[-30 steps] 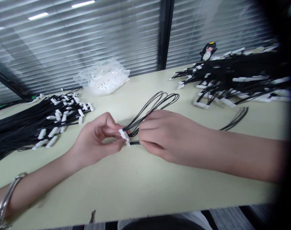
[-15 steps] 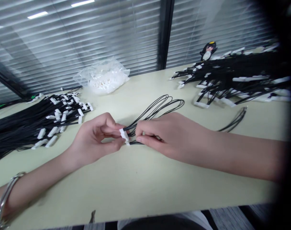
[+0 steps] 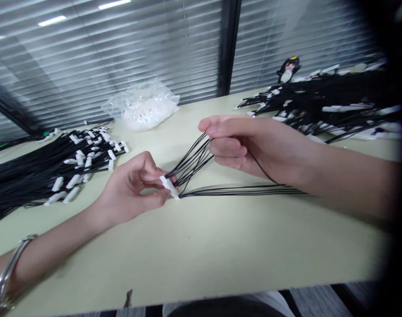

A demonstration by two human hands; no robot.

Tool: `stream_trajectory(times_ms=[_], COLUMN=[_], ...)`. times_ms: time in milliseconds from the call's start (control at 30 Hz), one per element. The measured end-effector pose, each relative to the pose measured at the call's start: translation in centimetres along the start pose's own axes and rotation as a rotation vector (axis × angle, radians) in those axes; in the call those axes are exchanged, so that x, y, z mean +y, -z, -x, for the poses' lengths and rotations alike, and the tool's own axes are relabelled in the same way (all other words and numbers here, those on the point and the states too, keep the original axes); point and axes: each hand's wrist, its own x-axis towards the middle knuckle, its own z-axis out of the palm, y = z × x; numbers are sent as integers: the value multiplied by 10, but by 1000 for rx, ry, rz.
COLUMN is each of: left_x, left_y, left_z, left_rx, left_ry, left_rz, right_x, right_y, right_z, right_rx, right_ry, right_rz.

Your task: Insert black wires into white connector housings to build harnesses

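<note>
The left grip (image 3: 131, 189) is closed, thumb opposing fingers, pinching a narrow white plastic connector (image 3: 169, 187) set at a slant between the two hands. Whether the connector touches the surface below cannot be determined.

The right grip (image 3: 263, 149) is closed, fingers curled on an upper group of thin black wires (image 3: 192, 158) that rises from the connector to the fingertips. One wire emerges beneath the palm and slopes down toward the wrist. A lower group of black wires (image 3: 234, 192) leaves the connector's near end and runs nearly straight to the right, passing under the forearm.

Step in hand, as judged: handling and arranging the wires at the connector. The next move calls for a steady left pinch and an even right-hand pull, with the two wire groups kept apart to avoid crossing.

Beyond the hands, on the pale tabletop (image 3: 204, 251):
- Left: a pile of black wires with white connectors (image 3: 29, 171).
- Rear: a clear plastic bag of small white pieces (image 3: 148, 108).
- Right rear: a second wire pile (image 3: 346, 94), with a black-and-white penguin-suited figure (image 3: 288, 70) beside it.
</note>
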Motion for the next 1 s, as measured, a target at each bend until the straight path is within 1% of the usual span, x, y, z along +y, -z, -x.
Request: stream_trajectory(times_ms=[67,133,267,300,367,500,600,633,700,767,800,833,900,967,1000], left_x=[1,1,-2,-2,-4,-4,-3,-3,-3,-4,-4,-4,-5,-5,-5], left_y=[-1,-1,-2,-2,-1,-1,-1,0,0,1,1,1,2,1,1], left_z=[0,-1,-2,-3,-3,-3,-3,-4,-4,-4,-4,-3,-3,-3,-3], left_rx=[3,14,42,44,45,55,46,46,45,35,31,27,31,39,44], left_ry=[13,24,0,0,4,25,33,34,40,50,53,56,60,65,65], left_rz=[-10,-28,-36,-32,-27,-37,-35,-32,-18,8,24,38,49,39,36], right_x=[-3,-7,-10,-10,-9,-13,-22,-25,-33,-40,-44,-48,-52,-51,-49], right_y=[3,4,0,0,0,8,22,27,38,47,51,52,50,41,34], right_z=[-1,0,3,3,1,-6,-12,-13,-15,-14,-13,-12,-10,-7,-6], right_rx=[10,3,-88,-98,-67,104,238,303,476,637,693,729,763,751,721], right_ry=[6,59,179,195,235,374,462,486,521,522,506,485,455,460,470], right_rz=[-117,-158,-58,-19,57,154,141,130,118,118,114,107,109,156,190])
